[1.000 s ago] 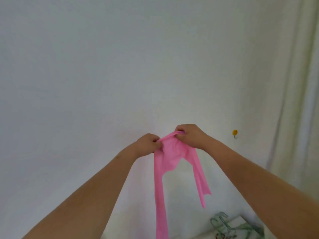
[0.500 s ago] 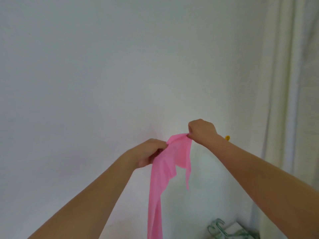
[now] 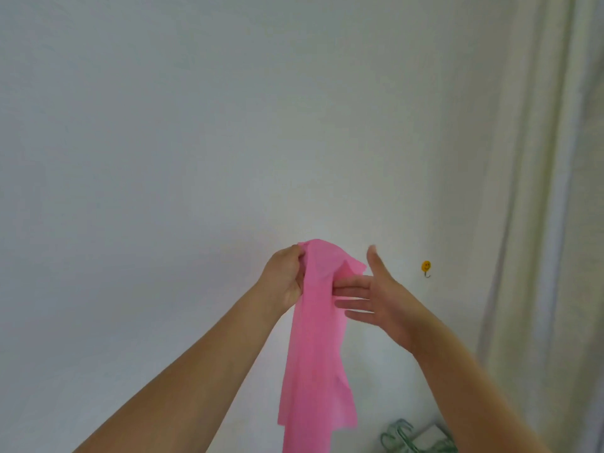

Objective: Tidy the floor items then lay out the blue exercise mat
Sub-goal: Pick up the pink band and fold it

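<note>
Left of the yellow wall hook (image 3: 426,268), the left grip (image 3: 284,279) is pinching the top of the hanging pink band (image 3: 313,354), while the right grip (image 3: 382,302), nearer the hook, is lying open, straight fingers (image 3: 353,284) touching the band's right edge.

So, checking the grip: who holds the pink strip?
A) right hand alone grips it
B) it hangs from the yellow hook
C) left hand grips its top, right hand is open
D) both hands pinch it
C: the left hand curls round the top of the pink strip, while the right hand is flat, fingers straight at its edge; the yellow hook is bare.
</note>
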`<state>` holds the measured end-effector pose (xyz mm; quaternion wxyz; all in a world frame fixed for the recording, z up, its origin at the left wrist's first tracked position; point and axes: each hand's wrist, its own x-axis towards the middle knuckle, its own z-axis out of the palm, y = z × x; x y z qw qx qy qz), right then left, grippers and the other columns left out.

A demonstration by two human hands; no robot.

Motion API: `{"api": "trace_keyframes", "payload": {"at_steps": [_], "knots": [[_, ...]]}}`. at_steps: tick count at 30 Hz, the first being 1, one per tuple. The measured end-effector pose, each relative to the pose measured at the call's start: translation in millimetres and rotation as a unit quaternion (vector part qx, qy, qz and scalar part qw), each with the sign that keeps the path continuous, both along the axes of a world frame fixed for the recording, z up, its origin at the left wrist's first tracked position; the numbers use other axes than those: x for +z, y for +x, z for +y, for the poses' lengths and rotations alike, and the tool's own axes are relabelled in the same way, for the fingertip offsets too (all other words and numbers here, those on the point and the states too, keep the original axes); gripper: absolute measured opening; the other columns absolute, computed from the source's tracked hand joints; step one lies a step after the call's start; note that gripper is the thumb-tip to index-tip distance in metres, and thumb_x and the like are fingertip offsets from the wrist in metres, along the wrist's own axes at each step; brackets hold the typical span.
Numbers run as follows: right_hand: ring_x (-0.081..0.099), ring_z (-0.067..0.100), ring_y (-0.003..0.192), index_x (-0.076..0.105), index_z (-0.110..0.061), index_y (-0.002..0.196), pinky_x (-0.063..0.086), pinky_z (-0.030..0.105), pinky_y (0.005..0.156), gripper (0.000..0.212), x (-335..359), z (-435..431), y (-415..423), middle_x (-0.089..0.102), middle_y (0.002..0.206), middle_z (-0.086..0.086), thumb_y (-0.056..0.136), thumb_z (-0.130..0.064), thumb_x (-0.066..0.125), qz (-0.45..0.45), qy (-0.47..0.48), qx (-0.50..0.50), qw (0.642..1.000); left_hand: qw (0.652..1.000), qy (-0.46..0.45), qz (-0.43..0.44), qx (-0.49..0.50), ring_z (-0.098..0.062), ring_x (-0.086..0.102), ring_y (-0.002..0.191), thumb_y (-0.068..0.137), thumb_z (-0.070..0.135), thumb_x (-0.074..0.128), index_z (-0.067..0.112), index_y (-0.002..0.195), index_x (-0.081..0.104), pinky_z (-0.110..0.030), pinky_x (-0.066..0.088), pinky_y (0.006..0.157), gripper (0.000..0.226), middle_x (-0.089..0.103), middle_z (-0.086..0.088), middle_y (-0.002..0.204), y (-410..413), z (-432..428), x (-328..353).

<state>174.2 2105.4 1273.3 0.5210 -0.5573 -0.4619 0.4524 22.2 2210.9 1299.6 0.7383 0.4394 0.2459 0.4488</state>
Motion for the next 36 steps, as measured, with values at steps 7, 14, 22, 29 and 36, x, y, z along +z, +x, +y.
{"api": "trace_keyframes", "payload": {"at_steps": [7,14,22,29,36], "knots": [[0.067,0.016,0.100,0.067,-0.018,0.109,0.052,0.034,0.094,0.044,-12.2,25.2,-4.9,0.071,0.108,-0.002,0.081,-0.053,0.069,0.026,0.031,-0.050,0.998,0.997,0.049,-0.009,-0.058,-0.021,0.070,0.083,0.095,0.003,0.055,0.010,0.117,0.064,-0.032,0.060,0.070,0.025,0.071,-0.012,0.102,-5.8,2.8,1.2],[0.056,0.010,0.072,0.061,-0.021,0.071,0.047,0.023,0.071,0.024,-9.1,25.3,3.0,0.058,0.074,-0.004,0.091,-0.034,0.063,0.067,0.171,-0.034,0.982,0.987,0.124,0.077,-0.063,-0.026,0.068,0.109,0.094,-0.004,0.056,0.025,0.137,0.052,-0.039,0.058,0.089,0.052,0.069,-0.008,0.122,-24.6,10.7,5.9],[0.042,0.000,0.061,0.054,-0.025,0.078,0.035,0.025,0.064,0.029,9.1,33.0,-0.6,0.047,0.067,-0.018,0.096,-0.046,0.046,-0.105,0.215,-0.201,0.950,0.964,0.175,0.193,0.045,-0.019,0.071,0.091,0.099,0.010,0.050,0.019,0.124,0.063,-0.031,0.059,0.073,0.029,0.073,-0.004,0.109,-35.7,17.0,4.2],[0.050,0.006,0.076,0.058,-0.021,0.091,0.040,0.022,0.070,0.026,21.0,34.6,-4.5,0.055,0.082,-0.010,0.101,-0.037,0.040,-0.118,0.225,-0.224,0.941,0.996,-0.072,-0.039,-0.025,-0.014,0.058,0.064,0.092,0.048,0.058,0.010,0.109,0.057,-0.027,0.046,0.054,0.041,0.070,0.000,0.082,-38.8,4.8,-17.4],[0.047,0.008,0.073,0.054,-0.013,0.100,0.036,0.026,0.065,0.031,45.9,39.2,4.7,0.050,0.082,-0.006,0.103,-0.038,0.036,-0.149,0.181,-0.218,0.948,0.988,-0.011,0.051,-0.144,-0.018,0.058,0.072,0.083,0.033,0.075,0.016,0.115,0.058,-0.031,0.047,0.070,0.039,0.064,-0.004,0.091,-25.8,-26.1,-56.5]]}}
